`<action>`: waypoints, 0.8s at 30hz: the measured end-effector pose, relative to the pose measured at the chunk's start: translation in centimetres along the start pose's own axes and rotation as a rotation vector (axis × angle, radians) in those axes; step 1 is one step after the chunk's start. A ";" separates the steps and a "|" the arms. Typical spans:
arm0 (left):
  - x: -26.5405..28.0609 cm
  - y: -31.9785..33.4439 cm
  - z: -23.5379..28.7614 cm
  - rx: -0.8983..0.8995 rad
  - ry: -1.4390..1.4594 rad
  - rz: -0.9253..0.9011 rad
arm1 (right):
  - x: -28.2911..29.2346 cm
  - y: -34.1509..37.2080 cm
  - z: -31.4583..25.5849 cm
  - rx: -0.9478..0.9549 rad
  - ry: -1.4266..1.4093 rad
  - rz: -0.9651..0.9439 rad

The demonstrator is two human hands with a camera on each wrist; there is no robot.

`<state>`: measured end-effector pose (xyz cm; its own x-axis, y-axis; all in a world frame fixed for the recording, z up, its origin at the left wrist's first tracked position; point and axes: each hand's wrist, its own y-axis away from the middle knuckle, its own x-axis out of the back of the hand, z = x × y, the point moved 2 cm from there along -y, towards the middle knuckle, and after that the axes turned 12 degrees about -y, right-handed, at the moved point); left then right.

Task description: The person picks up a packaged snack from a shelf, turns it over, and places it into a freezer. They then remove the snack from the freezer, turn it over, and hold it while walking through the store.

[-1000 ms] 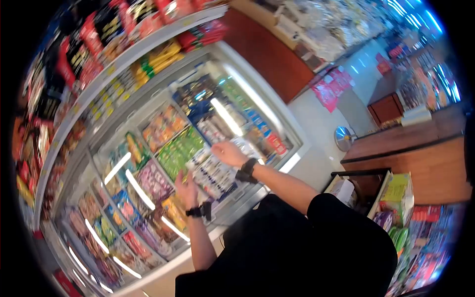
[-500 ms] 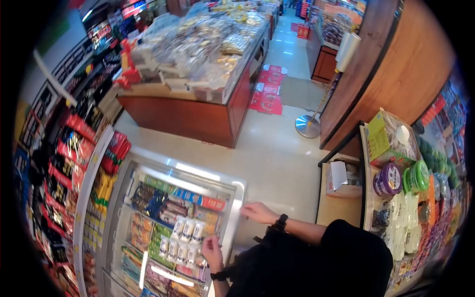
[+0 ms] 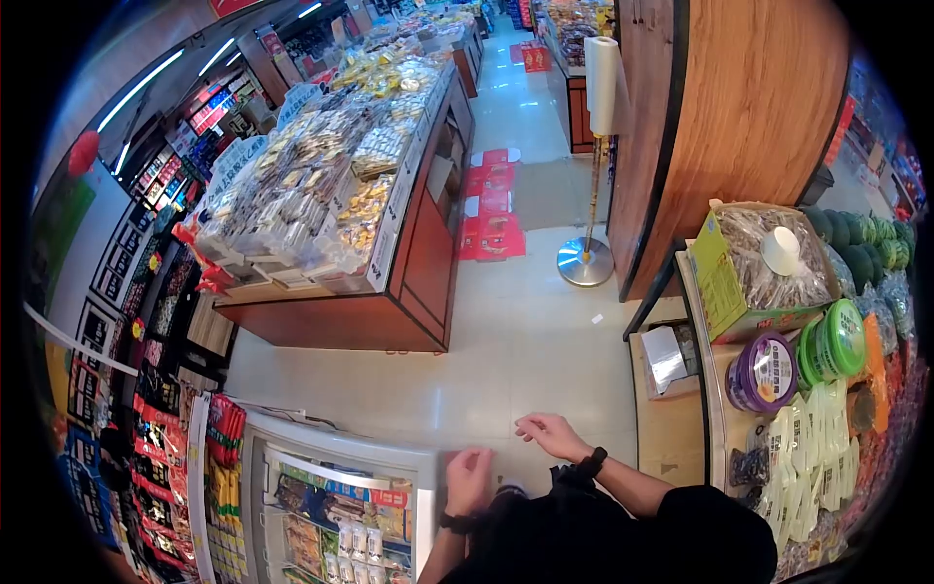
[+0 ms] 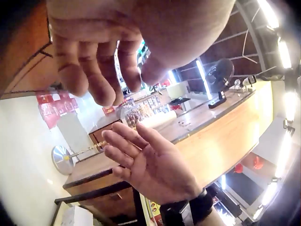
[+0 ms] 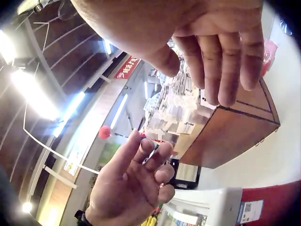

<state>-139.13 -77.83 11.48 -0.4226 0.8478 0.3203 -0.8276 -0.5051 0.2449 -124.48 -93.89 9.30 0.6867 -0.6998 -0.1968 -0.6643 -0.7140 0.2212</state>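
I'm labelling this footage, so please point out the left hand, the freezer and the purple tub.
Left hand [image 3: 469,481]: head view, middle of the hand.
Freezer [image 3: 425,501]: head view, pale rim nearest that hand.
Purple tub [image 3: 772,370]: head view, its label.

freezer [image 3: 424,496] cut off, far shelves [image 3: 170,180] blurred

Pale glossy floor [image 3: 379,394], reddish wooden display counter [image 3: 336,326], tall wood-grain panel [image 3: 759,107], red sheets [image 3: 491,237] on floor, bright tube lights [image 5: 35,94] overhead.

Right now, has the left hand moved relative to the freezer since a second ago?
Yes. In the head view, the left hand has shifted rightward: earlier it was over the freezer; now it appears beyond its right rim.
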 end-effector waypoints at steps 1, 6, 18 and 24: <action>-0.6 -1.2 0.4 -0.039 -0.028 -0.035 | 0.7 -0.4 -0.5 -0.008 -0.016 0.016; -3.3 -7.4 3.3 -0.018 -0.029 -0.195 | 3.9 -4.8 -1.9 0.012 -0.052 0.075; -7.8 -32.6 9.8 -0.241 -0.085 -0.299 | 14.2 -22.0 -10.2 0.050 0.080 0.273; -9.9 -43.1 14.2 -0.262 -0.088 -0.364 | 19.7 -27.0 -13.7 0.028 0.024 0.475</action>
<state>-94.00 -66.69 10.77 -0.0633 0.9398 0.3358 -0.9867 -0.1093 0.1200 -88.97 -88.13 12.50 0.3113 -0.9485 -0.0582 -0.9138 -0.3156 0.2555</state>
